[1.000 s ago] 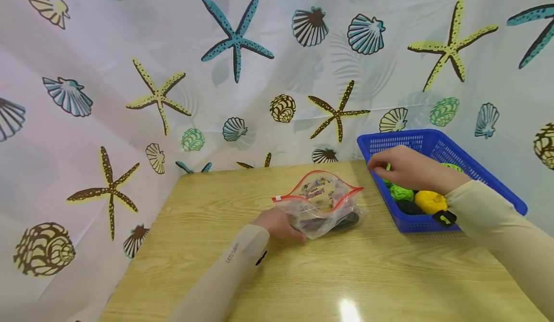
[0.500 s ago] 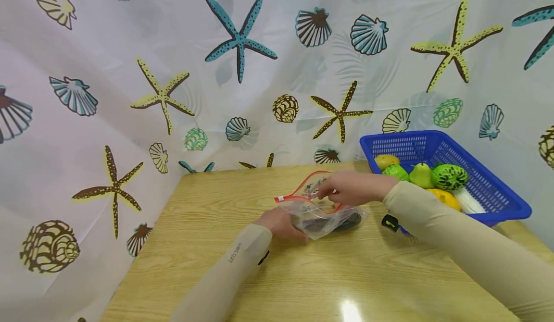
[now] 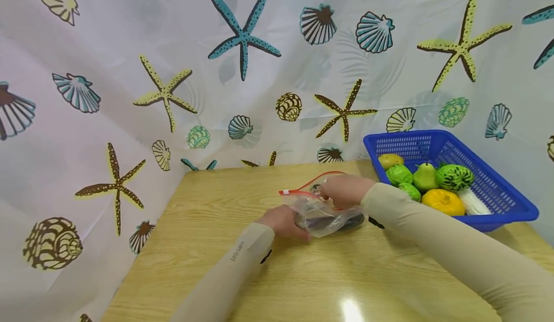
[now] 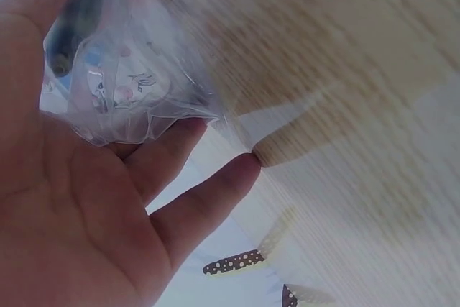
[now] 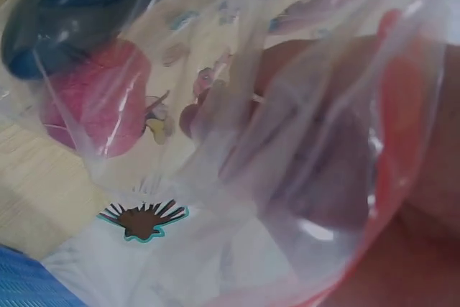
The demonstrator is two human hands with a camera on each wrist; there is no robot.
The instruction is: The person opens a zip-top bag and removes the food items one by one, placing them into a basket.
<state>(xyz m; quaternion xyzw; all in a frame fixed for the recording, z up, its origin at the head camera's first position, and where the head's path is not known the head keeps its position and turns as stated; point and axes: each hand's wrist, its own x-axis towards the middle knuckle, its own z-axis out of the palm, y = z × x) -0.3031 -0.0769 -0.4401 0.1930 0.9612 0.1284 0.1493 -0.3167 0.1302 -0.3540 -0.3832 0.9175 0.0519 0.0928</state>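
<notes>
A clear zip bag (image 3: pixel 309 205) with a red seal lies open on the wooden table. Through its film shows a long dark thing (image 3: pixel 352 222), eggplant-like, and in the right wrist view a pinkish-red rounded thing (image 5: pixel 100 98). My left hand (image 3: pixel 283 222) rests at the bag's left end, thumb and fingers spread around it; in the left wrist view the outer fingers (image 4: pixel 208 203) reach fairly straight beside the film. My right hand (image 3: pixel 346 191) is inside the bag's mouth with bent fingers. Wrinkled film blurs whether those fingers hold anything.
To the right stands a blue basket (image 3: pixel 398 145) with a pear (image 3: pixel 425 177), a mottled green melon-like piece (image 3: pixel 454 177), a yellow pumpkin-like piece (image 3: pixel 443 202), other green pieces and a white packet (image 3: pixel 475 203). A patterned curtain (image 3: pixel 259 86) hangs behind the table.
My right hand has moved left from above the basket to the bag and into its mouth, uncovering the basket's contents. The left hand stays at the bag's left end.
</notes>
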